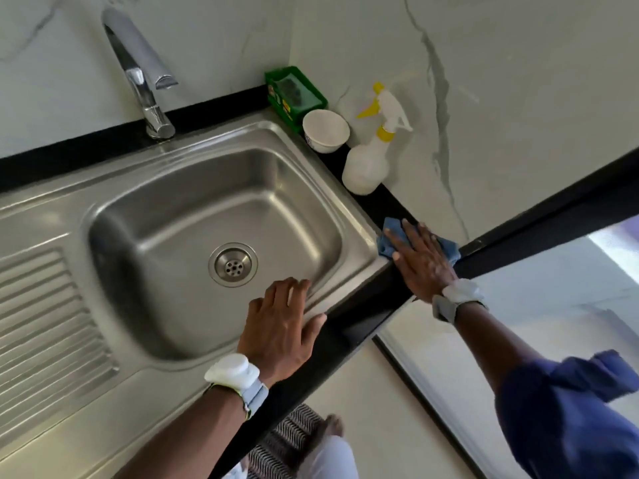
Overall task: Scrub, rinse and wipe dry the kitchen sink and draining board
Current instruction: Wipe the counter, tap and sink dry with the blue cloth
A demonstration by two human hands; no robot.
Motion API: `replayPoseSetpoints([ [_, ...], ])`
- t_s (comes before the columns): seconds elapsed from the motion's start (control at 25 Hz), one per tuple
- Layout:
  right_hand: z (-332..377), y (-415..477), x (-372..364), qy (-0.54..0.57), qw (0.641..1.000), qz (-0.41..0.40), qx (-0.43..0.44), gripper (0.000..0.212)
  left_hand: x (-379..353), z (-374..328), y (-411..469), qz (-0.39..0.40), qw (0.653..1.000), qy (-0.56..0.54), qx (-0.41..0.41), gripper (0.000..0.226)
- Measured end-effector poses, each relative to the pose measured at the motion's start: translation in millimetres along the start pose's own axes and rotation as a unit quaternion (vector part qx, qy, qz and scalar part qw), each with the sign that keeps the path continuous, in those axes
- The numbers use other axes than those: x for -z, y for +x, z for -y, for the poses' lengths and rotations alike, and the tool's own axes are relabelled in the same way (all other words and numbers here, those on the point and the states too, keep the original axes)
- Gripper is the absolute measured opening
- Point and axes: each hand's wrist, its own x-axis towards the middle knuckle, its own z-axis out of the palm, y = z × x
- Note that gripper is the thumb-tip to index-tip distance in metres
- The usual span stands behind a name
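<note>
Left hand (281, 326) comes first, with a white band on its wrist. It rests on the front rim of the sink (207, 209), its grip loose and holding nothing, fingers draped over the edge toward the basin. Right hand (420, 261) lies flat, fingers straight, pressing a blue cloth (389, 236) onto the sink's right front corner, where the steel meets the black table (380, 305). Its grip is wide: it presses on the cloth, it does not clutch it. The draining board (41, 305) stretches away to the left, apart from both hands.

This looks like the drying stage. Several things could go wrong:

- A spray bottle (368, 160) and a white cup (325, 131) stand on the narrow strip of table just behind the cloth. A stroke carried backward along the rim could knock either into the basin.
- The cloth sits at the very corner. Under a flat palm alone it could slide off the edge and drop to the floor.
- The resting left hand may leave smears on steel already wiped.
- Whether any water remains in the ribs of the draining board I cannot tell. If it does, it would go unwiped.
</note>
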Motion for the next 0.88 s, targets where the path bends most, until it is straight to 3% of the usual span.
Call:
replayPoseSetpoints([
  [0.12, -5.0, 5.6, -13.2, -0.030, 0.995, -0.050, 0.080, 0.055, 1.1, 0.5, -5.3, 0.007, 1.000, -0.010, 0.028, 0.062],
  [0.24, -10.4, 36.5, -5.5, -0.046, 0.971, -0.053, 0.228, 0.053, -3.0, -13.3, -2.5, -0.006, 0.997, -0.006, 0.078, 0.062],
  [0.36, 27.4, 45.5, -7.6, -0.072, 0.903, -0.011, 0.424, 0.054, -2.5, -5.5, -1.1, -0.003, 0.991, -0.007, 0.131, 0.062],
  [0.44, 40.4, 55.3, -11.4, -0.094, 0.875, 0.010, 0.475, 0.053, -4.5, -5.7, 3.8, -0.013, 0.982, -0.006, 0.188, 0.060],
  [0.68, 105.6, 131.0, -6.1, -0.116, 0.925, 0.046, 0.358, 0.064, -6.4, -2.3, 4.3, -0.043, 0.959, 0.006, 0.280, 0.060],
  [0.76, 101.3, 103.4, -3.9, -0.069, 0.950, 0.028, 0.304, 0.067, -3.7, 0.5, 7.7, -0.070, 0.945, -0.009, 0.319, 0.056],
  [0.88, 75.6, 53.9, -6.5, -0.048, 0.959, -0.004, 0.278, 0.062, 5.2, 18.8, 10.4, -0.135, 0.912, -0.004, 0.387, 0.047],
])
